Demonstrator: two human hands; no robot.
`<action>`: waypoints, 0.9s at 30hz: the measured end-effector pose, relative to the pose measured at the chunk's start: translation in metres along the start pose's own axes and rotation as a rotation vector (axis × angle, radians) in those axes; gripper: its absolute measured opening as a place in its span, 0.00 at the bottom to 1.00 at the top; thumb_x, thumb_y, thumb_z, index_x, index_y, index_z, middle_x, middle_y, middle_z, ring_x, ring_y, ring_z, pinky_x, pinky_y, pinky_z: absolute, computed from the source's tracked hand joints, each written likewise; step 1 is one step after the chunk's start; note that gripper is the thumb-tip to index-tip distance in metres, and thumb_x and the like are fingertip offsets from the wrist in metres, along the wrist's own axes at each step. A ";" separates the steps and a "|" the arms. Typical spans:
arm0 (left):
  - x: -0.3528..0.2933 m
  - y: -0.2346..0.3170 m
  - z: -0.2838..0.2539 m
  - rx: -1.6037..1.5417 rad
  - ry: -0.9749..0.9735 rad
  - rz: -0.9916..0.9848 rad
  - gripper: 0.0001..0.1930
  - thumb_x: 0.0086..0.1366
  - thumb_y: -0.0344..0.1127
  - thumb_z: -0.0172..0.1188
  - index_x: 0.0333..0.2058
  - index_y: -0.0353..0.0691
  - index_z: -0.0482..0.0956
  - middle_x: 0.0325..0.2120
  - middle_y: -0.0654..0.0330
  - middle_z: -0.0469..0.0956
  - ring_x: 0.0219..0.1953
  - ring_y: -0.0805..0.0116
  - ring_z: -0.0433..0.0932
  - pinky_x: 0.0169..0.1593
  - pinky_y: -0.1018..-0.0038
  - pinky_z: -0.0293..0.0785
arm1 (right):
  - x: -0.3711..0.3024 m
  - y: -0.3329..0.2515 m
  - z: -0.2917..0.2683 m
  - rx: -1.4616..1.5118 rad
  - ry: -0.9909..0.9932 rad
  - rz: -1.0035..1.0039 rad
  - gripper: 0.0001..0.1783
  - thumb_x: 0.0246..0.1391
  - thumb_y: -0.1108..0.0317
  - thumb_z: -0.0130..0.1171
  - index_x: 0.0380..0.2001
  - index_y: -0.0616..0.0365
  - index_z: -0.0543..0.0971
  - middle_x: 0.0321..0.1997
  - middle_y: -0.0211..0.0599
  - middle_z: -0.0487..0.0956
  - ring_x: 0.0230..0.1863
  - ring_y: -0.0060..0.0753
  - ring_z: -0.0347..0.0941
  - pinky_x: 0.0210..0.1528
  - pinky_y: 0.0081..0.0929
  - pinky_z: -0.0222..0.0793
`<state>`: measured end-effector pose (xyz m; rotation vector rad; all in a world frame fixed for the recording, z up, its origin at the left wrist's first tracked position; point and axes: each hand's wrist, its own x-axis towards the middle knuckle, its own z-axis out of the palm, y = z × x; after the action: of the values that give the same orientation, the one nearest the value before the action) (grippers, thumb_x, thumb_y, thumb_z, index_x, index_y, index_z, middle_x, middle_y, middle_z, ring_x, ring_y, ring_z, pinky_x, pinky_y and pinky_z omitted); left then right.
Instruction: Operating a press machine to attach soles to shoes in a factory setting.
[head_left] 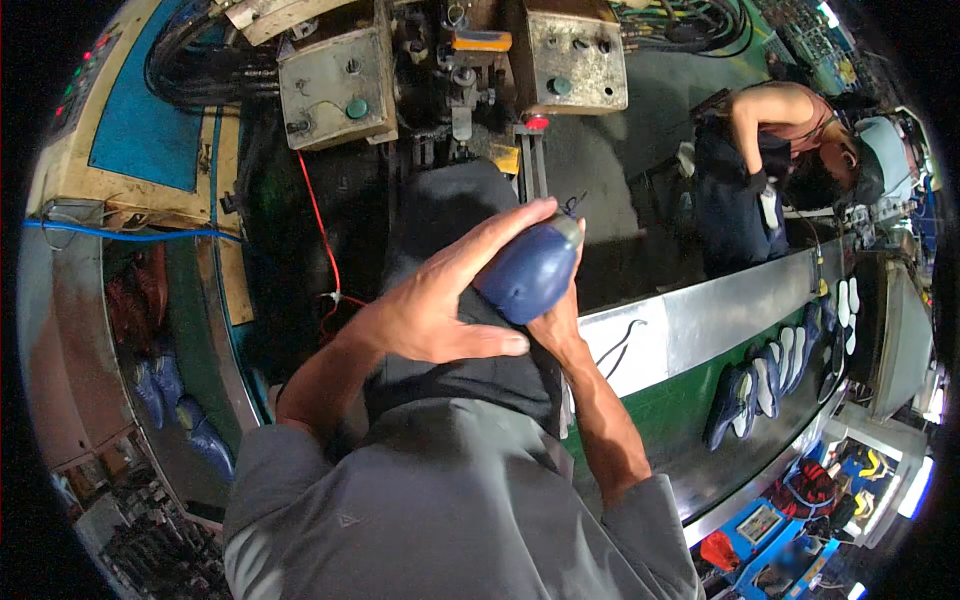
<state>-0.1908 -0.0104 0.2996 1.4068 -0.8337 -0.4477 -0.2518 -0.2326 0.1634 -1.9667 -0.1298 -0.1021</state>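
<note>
A dark blue shoe [530,270] is held up over my lap, its smooth rounded end toward me and dark laces showing at the far side. My right hand [558,318] grips it from beneath and from the right; most of those fingers are hidden behind the shoe. On the left, my left hand [435,300] is spread around it. The index fingertip lies at the shoe's far edge, while the thumb stretches out just below the near end, apart from the index finger. Whatever the other left fingers do behind the shoe is hidden.
Ahead stands a machine with two grimy control boxes [338,85] with green buttons. To my right runs a green conveyor belt [660,440] with a metal edge, carrying several blue shoes [735,400]. More blue shoes [205,440] lie at left. A co-worker [780,130] bends over at far right.
</note>
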 end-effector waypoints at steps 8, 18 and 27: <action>-0.005 -0.021 0.027 0.387 0.096 -0.017 0.58 0.45 0.31 0.81 0.76 0.36 0.60 0.74 0.46 0.65 0.76 0.46 0.64 0.79 0.57 0.60 | -0.032 0.034 0.026 0.124 0.023 0.019 0.67 0.58 0.67 0.72 0.79 0.68 0.29 0.70 0.64 0.74 0.68 0.62 0.76 0.72 0.49 0.69; 0.001 -0.023 0.026 0.367 0.123 -0.013 0.41 0.46 0.27 0.74 0.63 0.37 0.73 0.62 0.48 0.75 0.69 0.48 0.73 0.74 0.58 0.67 | -0.027 0.009 0.024 -0.086 0.065 -0.048 0.68 0.57 0.66 0.73 0.79 0.69 0.29 0.66 0.64 0.77 0.66 0.63 0.77 0.71 0.50 0.69; 0.003 -0.022 0.024 0.358 0.104 -0.021 0.38 0.47 0.26 0.72 0.61 0.37 0.73 0.60 0.50 0.75 0.68 0.48 0.73 0.74 0.58 0.66 | -0.028 0.012 0.026 -0.141 0.056 -0.006 0.71 0.57 0.66 0.73 0.79 0.66 0.25 0.66 0.66 0.76 0.64 0.66 0.78 0.68 0.52 0.71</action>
<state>-0.2016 -0.0323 0.2780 1.7544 -0.8426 -0.2446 -0.2772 -0.2140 0.1391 -2.1023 -0.0937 -0.1739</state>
